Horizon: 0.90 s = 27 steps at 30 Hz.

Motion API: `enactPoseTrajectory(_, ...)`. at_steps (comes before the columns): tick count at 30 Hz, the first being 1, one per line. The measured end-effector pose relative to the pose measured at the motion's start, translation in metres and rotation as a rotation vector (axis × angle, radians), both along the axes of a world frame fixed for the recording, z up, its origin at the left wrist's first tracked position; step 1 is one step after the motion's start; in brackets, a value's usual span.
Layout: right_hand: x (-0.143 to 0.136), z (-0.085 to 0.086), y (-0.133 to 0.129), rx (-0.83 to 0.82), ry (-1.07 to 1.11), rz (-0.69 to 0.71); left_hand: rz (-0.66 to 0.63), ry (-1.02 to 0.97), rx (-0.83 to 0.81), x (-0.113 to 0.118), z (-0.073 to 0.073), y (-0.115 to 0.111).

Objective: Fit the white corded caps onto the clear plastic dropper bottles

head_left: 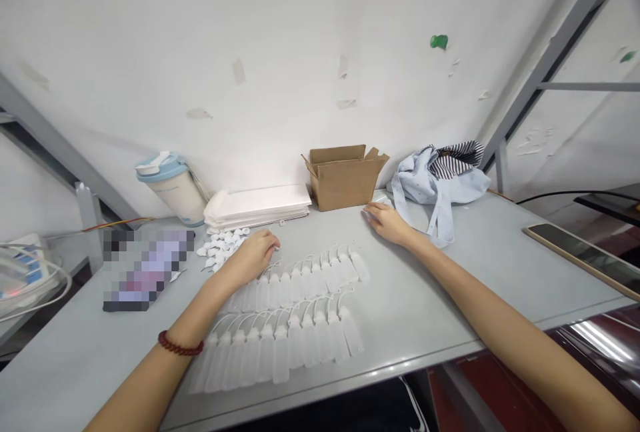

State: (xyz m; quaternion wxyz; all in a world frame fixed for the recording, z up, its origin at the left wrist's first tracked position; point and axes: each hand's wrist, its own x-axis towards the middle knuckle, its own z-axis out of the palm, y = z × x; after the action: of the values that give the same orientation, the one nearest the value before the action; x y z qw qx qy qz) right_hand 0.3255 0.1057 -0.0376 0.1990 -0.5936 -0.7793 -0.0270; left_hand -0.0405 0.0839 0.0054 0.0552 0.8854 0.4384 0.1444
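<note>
Left hand (255, 255) and right hand (389, 224) bare. Dark red bracelet (179, 348) on left forearm (145, 379): single loop, ridged, bead-like.

One box (347, 185); left of it: one cup (174, 197), one paper stack (260, 207), one white heap (220, 244); right: one bag (425, 177), one phone (585, 259); in front: two strip rows (281, 357).

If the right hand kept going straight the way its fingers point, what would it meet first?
Most likely the cardboard box, near its lower right corner, just past the right hand's fingertips; depth is hard to judge from this single view.
</note>
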Motion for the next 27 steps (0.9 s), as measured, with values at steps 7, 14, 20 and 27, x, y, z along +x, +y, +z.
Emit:
enactPoseTrajectory(7, -0.003, 0.011, -0.006, 0.014, 0.044, 0.030, 0.015, -0.062, 0.073, -0.008, -0.006, 0.003)
enactPoseTrajectory(14, 0.002, 0.019, -0.006, 0.086, 0.075, -0.032, 0.013, -0.198, 0.219, -0.014, -0.002, -0.002)
enactPoseTrajectory(20, 0.011, 0.014, -0.002, 0.038, 0.064, -0.095, 0.084, -0.345, 0.333, -0.014, 0.012, -0.012)
enactPoseTrajectory(27, 0.011, 0.017, -0.005, -0.012, 0.115, -0.112, 0.139, -0.420, 0.275, -0.007, 0.019, -0.026)
